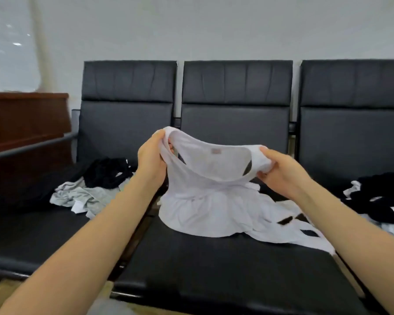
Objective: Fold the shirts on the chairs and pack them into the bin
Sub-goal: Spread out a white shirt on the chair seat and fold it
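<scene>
Thin, faintly sheer white cloth of a tank top (205, 196) is draping in soft wrinkles over the middle chair (225, 264), whose black leather-like padding is showing a smooth, dull sheen. Crumpled grey (82, 197) and black (106, 172) knit garments are lying matt beside a dark metal armrest (30, 147) and reddish polished wood panel (25, 117).

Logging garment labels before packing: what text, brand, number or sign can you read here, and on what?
No text is readable.
Neck tag inside the white tank top held up by both hands: a small pinkish patch, too blurred to read.
White patches on the black garments on the right seat: no lettering discernible.
</scene>
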